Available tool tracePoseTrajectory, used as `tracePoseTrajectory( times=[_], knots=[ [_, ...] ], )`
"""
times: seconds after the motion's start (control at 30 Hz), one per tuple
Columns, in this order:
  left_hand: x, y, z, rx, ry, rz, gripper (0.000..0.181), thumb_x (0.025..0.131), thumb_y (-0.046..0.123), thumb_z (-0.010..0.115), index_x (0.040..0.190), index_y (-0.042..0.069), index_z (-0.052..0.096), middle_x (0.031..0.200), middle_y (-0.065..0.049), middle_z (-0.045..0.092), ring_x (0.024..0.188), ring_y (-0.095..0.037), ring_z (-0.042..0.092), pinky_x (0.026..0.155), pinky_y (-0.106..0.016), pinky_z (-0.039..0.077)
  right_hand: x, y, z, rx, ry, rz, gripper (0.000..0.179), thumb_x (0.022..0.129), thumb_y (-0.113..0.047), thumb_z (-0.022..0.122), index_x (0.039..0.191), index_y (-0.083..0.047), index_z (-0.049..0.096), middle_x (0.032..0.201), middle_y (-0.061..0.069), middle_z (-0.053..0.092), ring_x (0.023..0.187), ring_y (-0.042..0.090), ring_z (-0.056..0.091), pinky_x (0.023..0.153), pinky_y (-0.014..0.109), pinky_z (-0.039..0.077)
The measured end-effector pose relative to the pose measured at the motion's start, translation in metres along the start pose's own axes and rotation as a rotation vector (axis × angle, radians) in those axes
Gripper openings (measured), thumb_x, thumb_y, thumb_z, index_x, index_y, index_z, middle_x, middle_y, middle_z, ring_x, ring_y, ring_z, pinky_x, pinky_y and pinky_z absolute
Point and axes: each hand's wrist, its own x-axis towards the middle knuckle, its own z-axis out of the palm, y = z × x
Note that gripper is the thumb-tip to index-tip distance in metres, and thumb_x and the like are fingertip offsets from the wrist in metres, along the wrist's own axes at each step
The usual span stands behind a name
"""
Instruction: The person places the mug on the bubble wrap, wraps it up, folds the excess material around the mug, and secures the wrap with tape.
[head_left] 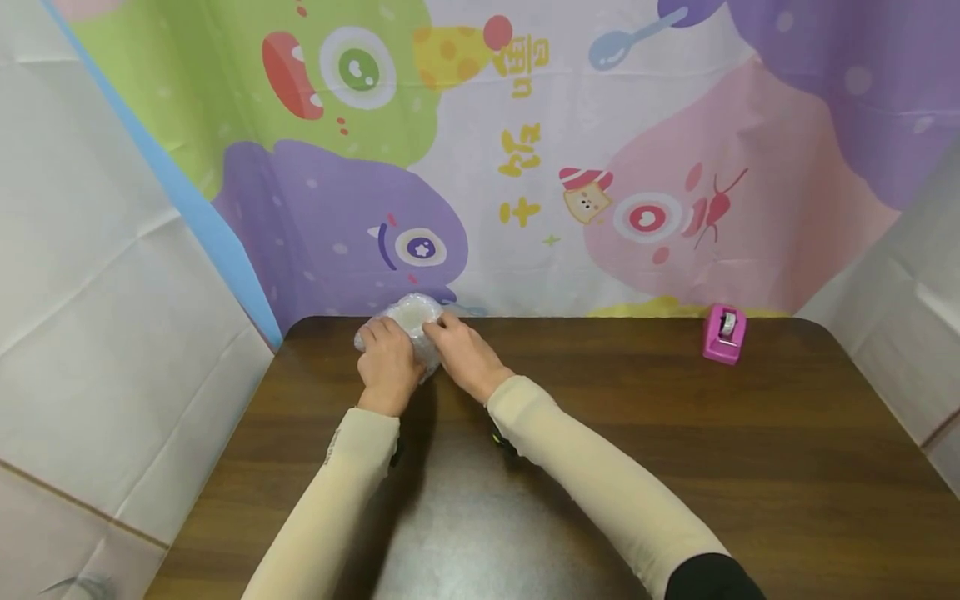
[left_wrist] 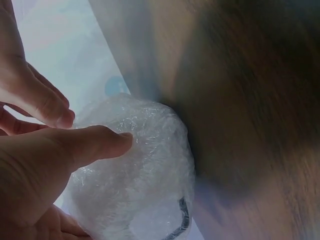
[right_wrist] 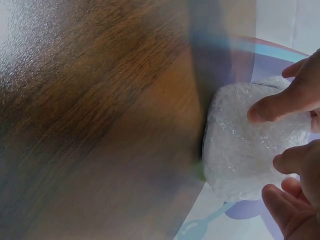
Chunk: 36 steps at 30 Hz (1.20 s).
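A rounded bundle [head_left: 413, 313] in clear, crinkled plastic wrap sits at the far left edge of the table. Its top shows a paler round area, and what lies inside cannot be made out. My left hand [head_left: 390, 358] grips its left and near side; in the left wrist view the thumb [left_wrist: 107, 142] presses on the wrap. At the right rim, my right hand [head_left: 467, 354] pinches the plastic, its fingers bent. In the right wrist view both hands meet the bundle [right_wrist: 245, 135] from the right side, and some fingertips are hidden.
A pink tape dispenser [head_left: 725, 335] stands at the far right of the brown wooden table [head_left: 660, 467]. Behind the table hangs a cloth with cartoon monsters [head_left: 525, 167]. White panels [head_left: 112, 275] flank both sides.
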Motion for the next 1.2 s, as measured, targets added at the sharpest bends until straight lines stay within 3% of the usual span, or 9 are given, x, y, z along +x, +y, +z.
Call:
tracePoseTrajectory(
  times=[0.37, 0.53, 0.67, 0.93, 1.2],
  knots=[
    [0.008, -0.007, 0.0, -0.047, -0.09, -0.051, 0.087, 0.072, 0.025, 0.091, 0.129, -0.022, 0.047, 0.126, -0.038, 0.055, 0.12, -0.05, 0.055, 0.069, -0.056, 0.062, 0.003, -0.001, -0.003, 0.063, -0.104, 0.002, 0.039, 0.097, 0.0, 0.065, 0.136, -0.006, 0.063, 0.119, 0.016, 0.062, 0.097, 0.026, 0.07, 0.079, 0.03, 0.06],
    [0.009, -0.01, 0.001, -0.059, -0.081, -0.054, 0.085, 0.07, 0.022, 0.09, 0.129, -0.022, 0.047, 0.125, -0.039, 0.056, 0.12, -0.051, 0.055, 0.07, -0.056, 0.061, 0.004, -0.002, -0.004, 0.064, -0.116, -0.007, 0.042, 0.098, -0.001, 0.065, 0.139, -0.005, 0.062, 0.123, 0.016, 0.062, 0.1, 0.026, 0.071, 0.081, 0.03, 0.06],
    [0.011, -0.012, 0.003, -0.059, -0.072, -0.018, 0.084, 0.069, 0.022, 0.091, 0.126, -0.023, 0.048, 0.122, -0.038, 0.057, 0.117, -0.05, 0.056, 0.075, -0.054, 0.061, 0.003, -0.001, -0.002, 0.046, -0.109, -0.008, 0.043, 0.096, -0.002, 0.066, 0.139, -0.004, 0.061, 0.124, 0.017, 0.061, 0.099, 0.026, 0.071, 0.08, 0.03, 0.061],
    [0.015, -0.016, 0.009, -0.113, -0.097, -0.001, 0.081, 0.071, 0.022, 0.089, 0.125, -0.021, 0.048, 0.119, -0.036, 0.056, 0.116, -0.048, 0.055, 0.082, -0.05, 0.059, 0.003, -0.001, 0.001, 0.037, -0.108, 0.01, 0.049, 0.094, -0.006, 0.068, 0.142, 0.0, 0.058, 0.125, 0.019, 0.06, 0.095, 0.026, 0.071, 0.077, 0.031, 0.061],
    [0.016, -0.022, 0.009, -0.139, -0.083, 0.012, 0.094, 0.069, 0.019, 0.091, 0.134, -0.026, 0.041, 0.128, -0.041, 0.05, 0.124, -0.054, 0.05, 0.097, -0.053, 0.055, 0.008, -0.005, 0.003, 0.039, -0.158, 0.033, 0.052, 0.095, -0.008, 0.068, 0.145, 0.001, 0.055, 0.131, 0.02, 0.059, 0.103, 0.027, 0.07, 0.086, 0.03, 0.06]
  ],
)
